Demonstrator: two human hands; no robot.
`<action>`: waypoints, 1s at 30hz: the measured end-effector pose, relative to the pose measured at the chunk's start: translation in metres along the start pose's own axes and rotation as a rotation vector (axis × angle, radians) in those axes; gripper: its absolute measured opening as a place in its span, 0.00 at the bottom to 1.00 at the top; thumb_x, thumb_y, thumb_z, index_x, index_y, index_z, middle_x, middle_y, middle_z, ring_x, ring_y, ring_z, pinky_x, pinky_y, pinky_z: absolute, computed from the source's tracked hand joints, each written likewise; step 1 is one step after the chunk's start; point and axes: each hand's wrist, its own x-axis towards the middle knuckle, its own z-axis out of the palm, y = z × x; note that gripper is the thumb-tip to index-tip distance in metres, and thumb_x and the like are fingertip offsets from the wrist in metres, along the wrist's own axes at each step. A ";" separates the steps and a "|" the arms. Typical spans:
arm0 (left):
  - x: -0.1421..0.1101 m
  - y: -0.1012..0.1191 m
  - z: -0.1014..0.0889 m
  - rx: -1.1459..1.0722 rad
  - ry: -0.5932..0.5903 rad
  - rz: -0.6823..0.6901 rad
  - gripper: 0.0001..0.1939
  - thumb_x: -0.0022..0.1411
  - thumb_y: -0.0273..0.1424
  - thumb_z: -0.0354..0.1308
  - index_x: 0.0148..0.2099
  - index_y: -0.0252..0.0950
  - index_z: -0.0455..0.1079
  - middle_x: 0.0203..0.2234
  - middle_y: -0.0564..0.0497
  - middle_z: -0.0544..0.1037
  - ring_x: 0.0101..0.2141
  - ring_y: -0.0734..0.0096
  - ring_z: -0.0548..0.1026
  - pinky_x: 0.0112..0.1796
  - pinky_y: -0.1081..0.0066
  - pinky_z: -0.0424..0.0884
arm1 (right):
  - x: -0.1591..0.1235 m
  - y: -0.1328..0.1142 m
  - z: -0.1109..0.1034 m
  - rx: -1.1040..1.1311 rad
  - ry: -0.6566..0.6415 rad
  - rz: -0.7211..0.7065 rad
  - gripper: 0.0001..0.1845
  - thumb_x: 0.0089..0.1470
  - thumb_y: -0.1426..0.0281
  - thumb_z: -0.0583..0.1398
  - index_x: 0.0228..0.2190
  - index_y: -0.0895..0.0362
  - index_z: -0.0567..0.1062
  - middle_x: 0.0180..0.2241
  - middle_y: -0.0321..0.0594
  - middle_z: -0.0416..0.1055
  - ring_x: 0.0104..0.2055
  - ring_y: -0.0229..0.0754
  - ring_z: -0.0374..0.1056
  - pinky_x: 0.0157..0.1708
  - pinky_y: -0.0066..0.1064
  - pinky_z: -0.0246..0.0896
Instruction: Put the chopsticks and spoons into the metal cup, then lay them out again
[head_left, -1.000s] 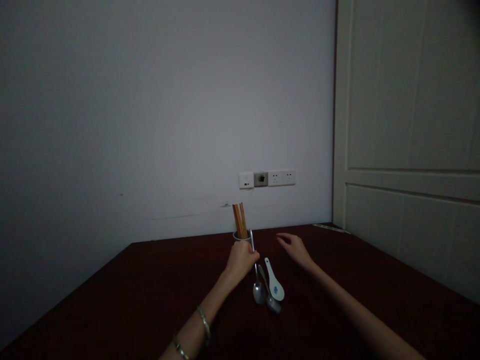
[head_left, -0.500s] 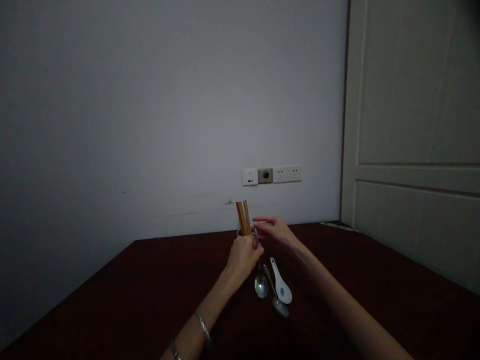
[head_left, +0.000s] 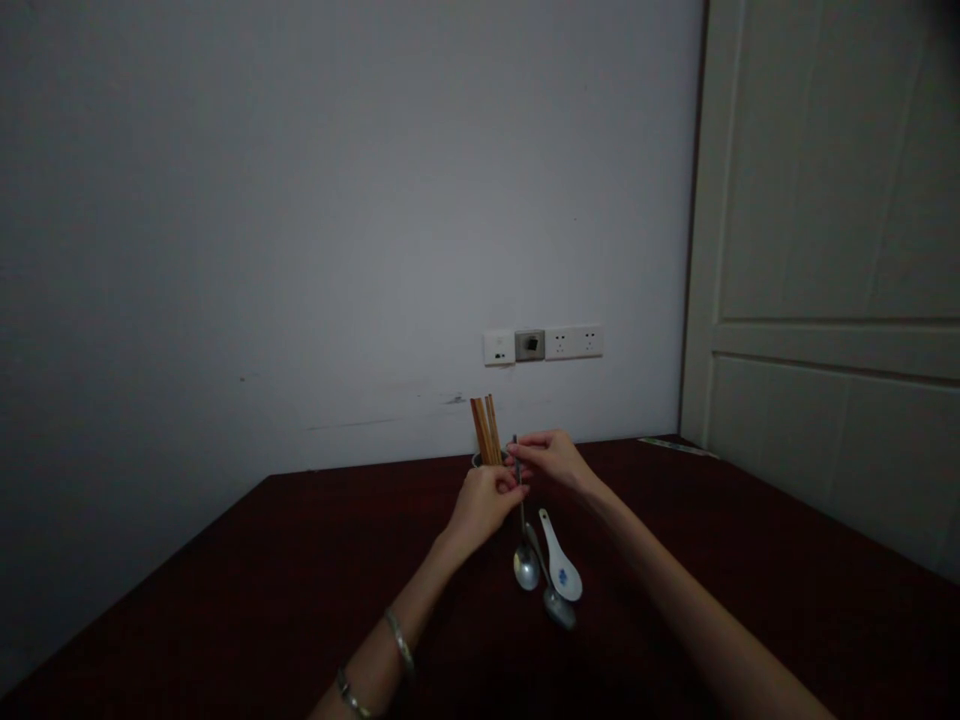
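No readable text, brands, labels, numbers or signs. Marks on the white wall plate (head_left: pixel 499 348), right of center in the frame, too small to make out.

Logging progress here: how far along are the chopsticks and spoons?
Looks done: chopsticks stand in the cup.
In hand: the brighter metal spoon; the right hand pinches its handle. The left hand is at the handle too, grip unclear.
Apparently left: the duller metal spoon and white spoon lie on the table, outside the cup.
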 end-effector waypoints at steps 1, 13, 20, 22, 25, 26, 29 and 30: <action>0.001 -0.003 -0.001 -0.068 -0.042 -0.028 0.12 0.50 0.35 0.56 0.26 0.30 0.72 0.17 0.52 0.69 0.19 0.78 0.64 0.22 0.76 0.57 | 0.000 0.000 0.000 0.006 0.010 0.005 0.12 0.36 0.65 0.66 0.22 0.62 0.75 0.20 0.38 0.73 0.20 0.34 0.68 0.21 0.22 0.65; 0.010 -0.025 -0.010 -0.305 -0.222 -0.124 0.10 0.48 0.31 0.58 0.30 0.28 0.74 0.15 0.53 0.68 0.16 0.82 0.60 0.20 0.78 0.56 | -0.002 -0.004 -0.002 0.016 0.031 0.014 0.11 0.37 0.67 0.66 0.22 0.63 0.74 0.23 0.42 0.74 0.25 0.38 0.71 0.24 0.24 0.68; 0.011 -0.026 -0.008 -0.331 -0.226 -0.034 0.11 0.47 0.32 0.59 0.30 0.28 0.74 0.22 0.49 0.73 0.24 0.75 0.67 0.27 0.75 0.61 | -0.007 -0.010 -0.005 -0.006 0.036 0.026 0.12 0.35 0.65 0.66 0.22 0.62 0.74 0.23 0.41 0.74 0.23 0.36 0.70 0.24 0.24 0.67; 0.010 -0.024 -0.009 -0.317 -0.231 -0.035 0.11 0.47 0.32 0.59 0.30 0.28 0.74 0.22 0.49 0.73 0.24 0.75 0.67 0.27 0.75 0.61 | -0.007 -0.010 -0.008 -0.043 0.019 0.008 0.13 0.35 0.64 0.66 0.22 0.62 0.75 0.22 0.40 0.74 0.22 0.35 0.69 0.24 0.24 0.67; 0.009 -0.024 -0.010 -0.294 -0.248 -0.033 0.11 0.47 0.32 0.58 0.30 0.28 0.74 0.21 0.50 0.73 0.23 0.75 0.67 0.26 0.75 0.61 | -0.008 -0.010 -0.013 -0.122 -0.013 -0.015 0.14 0.36 0.62 0.65 0.22 0.62 0.75 0.19 0.37 0.73 0.20 0.33 0.67 0.23 0.23 0.65; 0.008 -0.025 -0.010 -0.281 -0.258 -0.028 0.11 0.47 0.32 0.58 0.30 0.28 0.74 0.21 0.50 0.73 0.23 0.75 0.67 0.26 0.75 0.61 | -0.008 -0.011 -0.016 -0.162 -0.026 -0.021 0.14 0.36 0.62 0.65 0.21 0.63 0.75 0.18 0.37 0.72 0.19 0.33 0.66 0.22 0.23 0.64; 0.008 -0.029 -0.007 -0.216 -0.273 -0.011 0.11 0.48 0.32 0.57 0.30 0.28 0.74 0.21 0.50 0.73 0.23 0.75 0.68 0.26 0.76 0.61 | -0.012 -0.015 -0.022 -0.290 -0.070 -0.025 0.14 0.36 0.63 0.64 0.17 0.63 0.74 0.15 0.37 0.70 0.17 0.32 0.64 0.18 0.20 0.59; 0.008 -0.030 -0.006 -0.180 -0.269 -0.007 0.10 0.48 0.32 0.57 0.30 0.29 0.74 0.21 0.50 0.74 0.24 0.74 0.68 0.26 0.76 0.60 | -0.013 -0.016 -0.024 -0.321 -0.085 -0.017 0.14 0.36 0.64 0.64 0.16 0.63 0.74 0.14 0.37 0.70 0.17 0.31 0.64 0.17 0.20 0.58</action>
